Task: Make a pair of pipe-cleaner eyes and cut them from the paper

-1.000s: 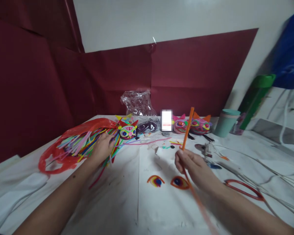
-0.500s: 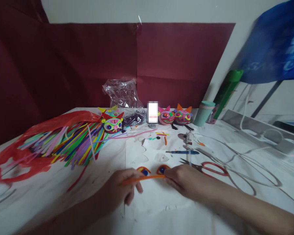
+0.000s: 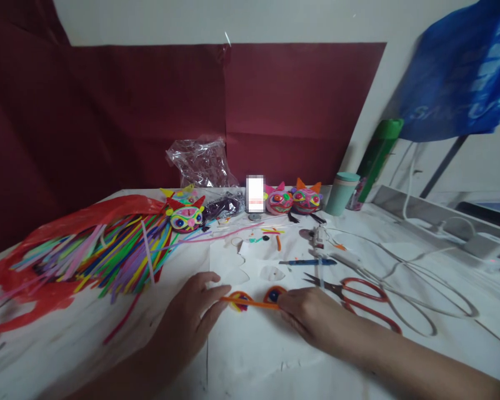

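Note:
An orange pipe cleaner (image 3: 252, 303) stretches nearly level between my two hands, just above a white sheet of paper (image 3: 241, 344). My left hand (image 3: 191, 311) pinches its left end between thumb and fingertips. The other end is closed in the fingers of my right hand (image 3: 304, 311). Behind the strip lie two eye-shaped pieces with orange rims: the left eye piece (image 3: 240, 299) is partly covered by the strip, and the right eye piece (image 3: 274, 294) by my right hand's fingers.
Red-handled scissors (image 3: 364, 291) and a blue craft knife (image 3: 308, 262) lie ahead and right, among white cables (image 3: 416, 272). Many coloured pipe cleaners (image 3: 120, 255) spread over a red plastic bag (image 3: 91, 210) on the left. Decorated animal heads (image 3: 186, 215) and a green-lidded cup (image 3: 344, 194) stand behind.
My left hand has turned and shifted its grip, now pinching the tip of the orange strip. The visible span between the hands is shorter. The view has shifted slightly.

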Motion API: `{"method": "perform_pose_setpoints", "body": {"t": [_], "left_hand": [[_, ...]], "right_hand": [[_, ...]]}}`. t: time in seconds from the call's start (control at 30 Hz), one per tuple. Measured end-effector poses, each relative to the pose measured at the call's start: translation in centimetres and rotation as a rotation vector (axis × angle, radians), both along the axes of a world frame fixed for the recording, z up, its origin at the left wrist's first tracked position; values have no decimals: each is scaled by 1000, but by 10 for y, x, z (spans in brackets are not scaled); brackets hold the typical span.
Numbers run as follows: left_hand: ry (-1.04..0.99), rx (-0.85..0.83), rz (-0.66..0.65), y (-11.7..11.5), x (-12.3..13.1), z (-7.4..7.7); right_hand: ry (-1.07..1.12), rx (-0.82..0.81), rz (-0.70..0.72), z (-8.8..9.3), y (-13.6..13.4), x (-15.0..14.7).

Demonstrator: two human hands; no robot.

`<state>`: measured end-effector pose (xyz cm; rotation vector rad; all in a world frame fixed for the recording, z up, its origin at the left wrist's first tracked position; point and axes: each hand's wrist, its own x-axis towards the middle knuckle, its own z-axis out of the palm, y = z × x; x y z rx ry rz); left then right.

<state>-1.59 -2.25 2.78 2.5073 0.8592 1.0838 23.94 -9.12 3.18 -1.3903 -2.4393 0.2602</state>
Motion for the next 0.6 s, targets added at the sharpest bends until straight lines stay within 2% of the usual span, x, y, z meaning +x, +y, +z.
{"method": "perform_pose_setpoints", "body": {"t": [0.03, 0.1, 0.2, 0.3, 0.37, 0.47, 0.53, 0.6], "left_hand": [[46, 108, -45, 0, -1, 0], [131, 216, -99, -3, -1, -1], [202, 220, -111, -12, 6, -4], [173, 161, -140, -18, 15, -10], [124, 137, -162, -18, 17, -12], [115, 120, -223, -14, 10, -11], [178, 124, -203, -15, 3, -8], [295, 150, -160, -21, -2, -7]], "right_hand": [[11, -7, -4, 0, -1, 1], [62, -39, -11, 2, -2, 2], [226, -154, -44, 6, -5, -6], [393, -242, -33, 9, -7, -21], [452, -214, 41, 9, -9, -29], [416, -100, 150, 6, -12, -34], [352, -24, 117, 3, -13, -32], [288, 10, 3, -3, -12, -30]]}}
